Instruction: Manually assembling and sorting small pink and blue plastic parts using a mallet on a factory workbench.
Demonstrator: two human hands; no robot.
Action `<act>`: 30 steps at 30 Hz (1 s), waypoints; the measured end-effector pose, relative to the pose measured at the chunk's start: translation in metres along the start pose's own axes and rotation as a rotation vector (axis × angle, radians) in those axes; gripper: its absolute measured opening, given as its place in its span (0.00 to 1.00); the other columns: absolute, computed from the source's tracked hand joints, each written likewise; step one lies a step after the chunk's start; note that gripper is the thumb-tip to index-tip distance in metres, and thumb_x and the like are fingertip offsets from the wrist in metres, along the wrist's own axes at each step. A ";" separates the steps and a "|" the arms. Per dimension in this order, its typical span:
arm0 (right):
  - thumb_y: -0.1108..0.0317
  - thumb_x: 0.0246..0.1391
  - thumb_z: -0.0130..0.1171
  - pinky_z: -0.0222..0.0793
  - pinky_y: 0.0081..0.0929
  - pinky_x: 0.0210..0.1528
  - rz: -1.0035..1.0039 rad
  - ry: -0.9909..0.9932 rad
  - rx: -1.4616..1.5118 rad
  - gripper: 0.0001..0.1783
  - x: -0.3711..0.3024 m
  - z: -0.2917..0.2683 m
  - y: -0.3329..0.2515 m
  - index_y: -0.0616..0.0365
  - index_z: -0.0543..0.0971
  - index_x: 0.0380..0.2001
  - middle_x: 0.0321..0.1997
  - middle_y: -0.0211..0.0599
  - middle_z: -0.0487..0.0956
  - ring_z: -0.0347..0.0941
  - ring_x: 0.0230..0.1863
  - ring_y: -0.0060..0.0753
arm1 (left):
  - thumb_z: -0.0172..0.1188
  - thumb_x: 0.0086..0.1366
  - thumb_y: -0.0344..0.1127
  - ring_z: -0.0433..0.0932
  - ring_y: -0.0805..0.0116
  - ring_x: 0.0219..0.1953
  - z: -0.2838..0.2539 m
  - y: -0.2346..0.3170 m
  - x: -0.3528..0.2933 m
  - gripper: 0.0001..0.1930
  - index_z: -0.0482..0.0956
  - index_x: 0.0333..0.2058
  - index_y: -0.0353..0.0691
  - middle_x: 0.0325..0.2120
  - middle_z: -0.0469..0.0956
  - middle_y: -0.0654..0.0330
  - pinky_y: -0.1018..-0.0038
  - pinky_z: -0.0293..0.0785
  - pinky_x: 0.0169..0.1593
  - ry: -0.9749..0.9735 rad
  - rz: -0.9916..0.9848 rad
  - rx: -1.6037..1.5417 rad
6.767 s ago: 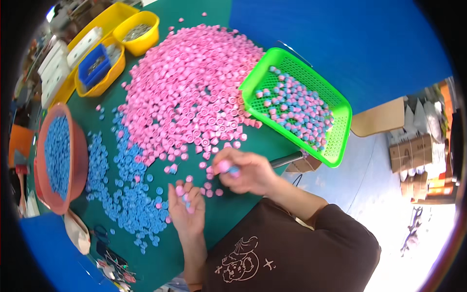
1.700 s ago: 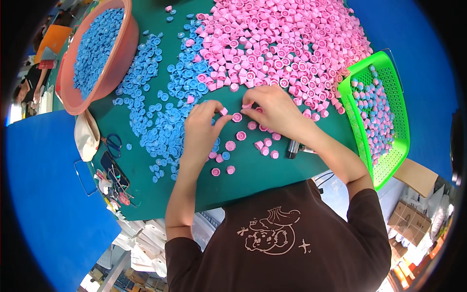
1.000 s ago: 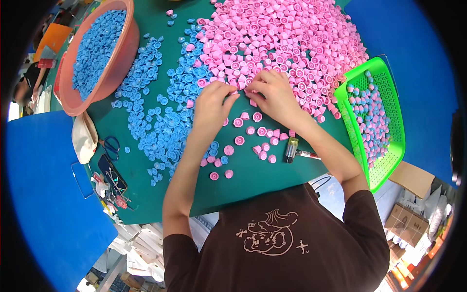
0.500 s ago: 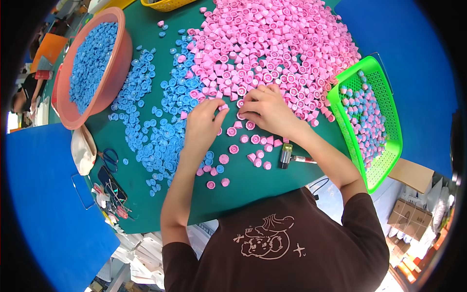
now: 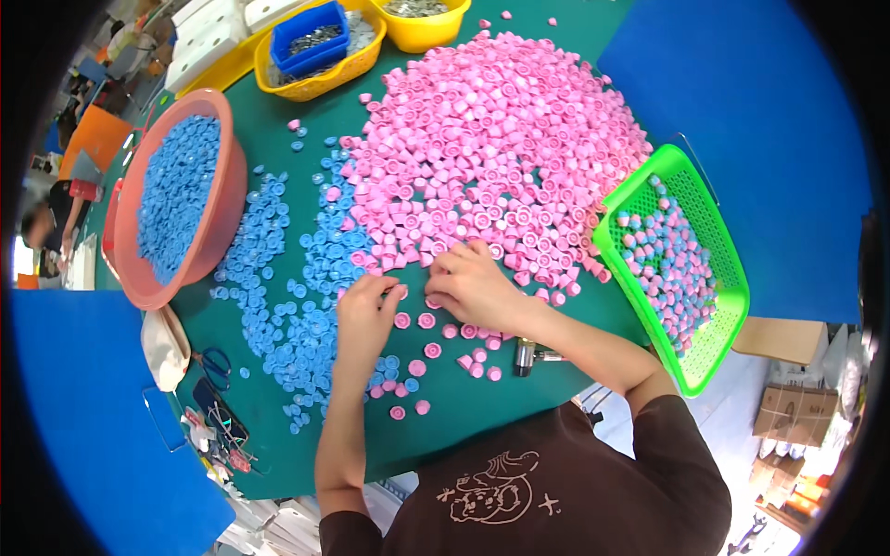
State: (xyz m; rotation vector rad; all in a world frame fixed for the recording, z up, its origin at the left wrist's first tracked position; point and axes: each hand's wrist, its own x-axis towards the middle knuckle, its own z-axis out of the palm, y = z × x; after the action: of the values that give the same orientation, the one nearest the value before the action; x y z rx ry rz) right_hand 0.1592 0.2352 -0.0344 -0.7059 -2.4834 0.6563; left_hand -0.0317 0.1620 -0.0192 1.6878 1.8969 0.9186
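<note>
My left hand (image 5: 364,320) is closed, thumb against fingers, with the edge of a small pink cup-shaped piece showing at its fingertips. Just to its right, my right hand (image 5: 471,285) has its fingers bent together over the table; a bit of pink shows at the tips, but what they grip is hidden. The two hands are slightly apart. Beyond them spreads a large heap of pink cup-shaped pieces (image 5: 491,120). Left of my left hand lie many small round blue pieces (image 5: 311,320). Several loose pink pieces (image 5: 433,350) sit on the green table below my hands.
A pink basin (image 5: 229,153) full of blue pieces stands at the left. At the right, a green basket (image 5: 737,295) holds joined pink-and-blue pieces. Yellow containers (image 5: 422,32) stand at the back. Near my right forearm lies a small dark-ended cylinder (image 5: 525,360); scissors (image 5: 215,369) lie at the left.
The view has shifted, so the table sits lower in the picture and more of its far side shows. Both hands stay close together, fingers still bent, over the near edge of the pink heap.
</note>
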 end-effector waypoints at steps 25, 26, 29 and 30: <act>0.71 0.45 0.65 0.55 0.36 0.49 0.114 0.162 -0.143 0.09 0.013 -0.030 0.018 0.49 0.84 0.33 0.38 0.27 0.74 0.68 0.44 0.32 | 0.66 0.55 0.27 0.76 0.64 0.26 -0.005 0.001 0.028 0.04 0.82 0.30 0.36 0.25 0.78 0.59 0.73 0.72 0.30 0.064 0.174 0.045; 0.70 0.44 0.66 0.55 0.37 0.50 0.086 0.172 -0.159 0.10 0.016 -0.028 0.021 0.48 0.84 0.33 0.38 0.27 0.74 0.67 0.45 0.33 | 0.66 0.55 0.28 0.76 0.63 0.26 0.001 -0.005 0.033 0.04 0.81 0.30 0.36 0.26 0.77 0.58 0.72 0.72 0.31 0.127 0.225 0.062; 0.69 0.43 0.67 0.55 0.38 0.50 0.110 0.139 -0.133 0.09 0.011 -0.021 0.018 0.47 0.83 0.32 0.40 0.27 0.74 0.66 0.47 0.34 | 0.65 0.54 0.28 0.75 0.56 0.31 0.014 -0.006 0.030 0.05 0.80 0.29 0.36 0.28 0.75 0.56 0.65 0.71 0.36 0.116 0.253 0.055; 0.69 0.43 0.66 0.55 0.38 0.50 0.101 0.140 -0.129 0.09 0.011 -0.020 0.018 0.47 0.83 0.32 0.40 0.27 0.73 0.66 0.47 0.34 | 0.66 0.54 0.28 0.75 0.56 0.31 0.015 -0.005 0.030 0.05 0.80 0.29 0.36 0.28 0.75 0.57 0.65 0.71 0.36 0.106 0.271 0.060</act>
State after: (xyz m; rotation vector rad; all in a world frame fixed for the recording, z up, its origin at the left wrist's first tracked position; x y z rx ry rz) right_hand 0.1677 0.2613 -0.0256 -0.8984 -2.3886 0.4680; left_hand -0.0291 0.1943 -0.0299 2.0036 1.8061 1.0813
